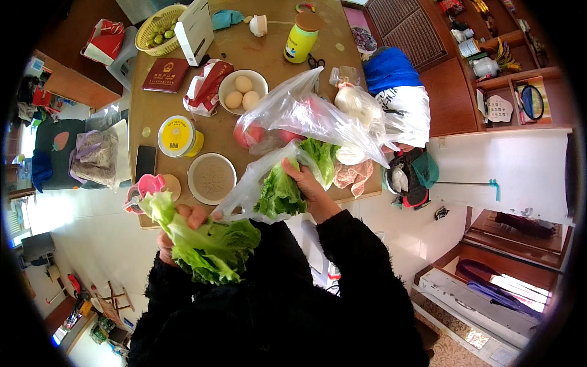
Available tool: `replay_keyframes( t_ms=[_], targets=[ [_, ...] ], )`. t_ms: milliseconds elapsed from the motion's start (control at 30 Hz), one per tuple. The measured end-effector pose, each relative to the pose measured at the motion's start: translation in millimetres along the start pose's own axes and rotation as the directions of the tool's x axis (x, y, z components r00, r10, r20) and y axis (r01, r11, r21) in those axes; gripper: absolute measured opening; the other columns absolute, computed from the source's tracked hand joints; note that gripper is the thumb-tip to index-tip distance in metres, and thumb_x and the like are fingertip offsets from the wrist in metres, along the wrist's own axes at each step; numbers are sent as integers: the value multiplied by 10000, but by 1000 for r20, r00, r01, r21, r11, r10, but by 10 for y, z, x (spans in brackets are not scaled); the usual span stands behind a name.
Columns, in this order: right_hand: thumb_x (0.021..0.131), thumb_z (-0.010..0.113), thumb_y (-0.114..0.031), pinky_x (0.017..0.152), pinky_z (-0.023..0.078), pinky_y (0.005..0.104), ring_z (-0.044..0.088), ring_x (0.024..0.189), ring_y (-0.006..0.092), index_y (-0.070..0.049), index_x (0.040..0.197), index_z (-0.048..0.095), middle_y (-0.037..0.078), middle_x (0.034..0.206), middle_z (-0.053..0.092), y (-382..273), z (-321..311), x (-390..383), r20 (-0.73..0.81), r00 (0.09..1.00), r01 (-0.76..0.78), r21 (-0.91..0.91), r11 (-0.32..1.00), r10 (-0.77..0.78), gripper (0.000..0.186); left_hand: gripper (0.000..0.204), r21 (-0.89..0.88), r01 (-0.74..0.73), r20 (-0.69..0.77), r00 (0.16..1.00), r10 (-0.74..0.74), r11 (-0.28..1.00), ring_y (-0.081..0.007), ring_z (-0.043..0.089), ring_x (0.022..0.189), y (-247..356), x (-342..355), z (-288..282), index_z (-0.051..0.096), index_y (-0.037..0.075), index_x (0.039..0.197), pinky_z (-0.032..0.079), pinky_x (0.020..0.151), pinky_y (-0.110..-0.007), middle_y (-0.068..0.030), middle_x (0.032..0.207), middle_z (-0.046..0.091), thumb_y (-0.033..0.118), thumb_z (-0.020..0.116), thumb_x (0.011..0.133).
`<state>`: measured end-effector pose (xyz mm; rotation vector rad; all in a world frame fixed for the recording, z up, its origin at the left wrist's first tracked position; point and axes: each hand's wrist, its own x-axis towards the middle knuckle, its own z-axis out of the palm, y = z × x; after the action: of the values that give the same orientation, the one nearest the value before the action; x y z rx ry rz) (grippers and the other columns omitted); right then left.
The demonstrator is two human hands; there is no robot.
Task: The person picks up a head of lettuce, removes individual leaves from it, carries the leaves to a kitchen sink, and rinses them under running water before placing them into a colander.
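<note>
My left hand [191, 216] is closed around a bunch of lettuce leaves [215, 249] in front of the table edge. A clear plastic bag [239, 197] stretches from beside that hand toward my right hand [310, 188]. With thumb and fingers, the right hand grips a second bunch of lettuce [280, 191] at the bag's mouth. More lettuce [320, 158] lies just beyond it. Past the hands, another clear bag [299, 101] covers round red produce [249, 133]. Nearest the left hand on the table are a pink cup [151, 183] and a white bowl [234, 183].
The brown table [239, 49] also carries a bowl [265, 85] of several eggs, a yellow can [197, 144], a phone [145, 161], a red booklet [166, 75], a yellow jar [302, 41], scissors [316, 62] and a basket [147, 37] of green fruit. A blue-and-white bag [403, 107] stands at the right.
</note>
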<state>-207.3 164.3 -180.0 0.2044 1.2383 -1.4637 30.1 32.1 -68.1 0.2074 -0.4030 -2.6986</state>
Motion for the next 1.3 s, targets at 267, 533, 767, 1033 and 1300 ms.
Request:
replay_keyframes(
  t_ms=[267, 533, 767, 1033, 1300],
  targets=[
    [736, 770, -240, 799, 499, 349, 581, 977, 209, -31, 1278, 403, 88, 1134, 554, 22, 115, 4, -37, 984, 178, 61, 982, -176, 687, 317, 24, 178, 94, 979, -180, 984, -244, 513, 887, -131, -50, -76, 588, 100, 834, 312, 1007, -505, -43, 832, 513, 246, 737, 596],
    [798, 685, -402, 871, 429, 324, 550, 996, 198, 19, 1218, 484, 90, 1112, 578, 310, 346, 152, -340, 789, 173, -677, 715, -512, 627, 361, 302, 327, 55, 932, -358, 896, -181, 503, 737, -180, 176, -9, 570, 64, 791, 323, 986, -380, -68, 839, 541, 280, 718, 542],
    [920, 525, -339, 811, 405, 248, 512, 944, 110, -3, 1123, 573, 30, 1033, 594, 257, -57, -199, -122, 902, 269, -594, 759, -415, 395, 352, 379, 300, 7, 945, -327, 875, -192, 505, 812, -103, 163, -6, 574, 70, 876, 439, 713, -312, -97, 919, 527, 217, 725, 593],
    [781, 691, -336, 768, 447, 351, 549, 888, 253, 37, 1100, 494, 165, 1007, 548, -27, -669, 2, -165, 543, 229, -914, 335, -823, 528, 372, 257, 338, -98, 941, -324, 905, -199, 534, 790, -67, 151, 32, 573, 48, 860, 466, 677, -298, -101, 920, 520, 203, 733, 562],
    [643, 776, -395, 843, 443, 382, 549, 995, 352, 58, 1150, 465, 229, 1078, 558, -135, -353, -82, -175, 748, -11, -968, 252, -640, 747, 317, 285, 306, -148, 950, -274, 908, -157, 515, 738, -68, 133, -7, 528, 56, 750, 444, 637, -260, -79, 894, 510, 205, 714, 542]
  ],
)
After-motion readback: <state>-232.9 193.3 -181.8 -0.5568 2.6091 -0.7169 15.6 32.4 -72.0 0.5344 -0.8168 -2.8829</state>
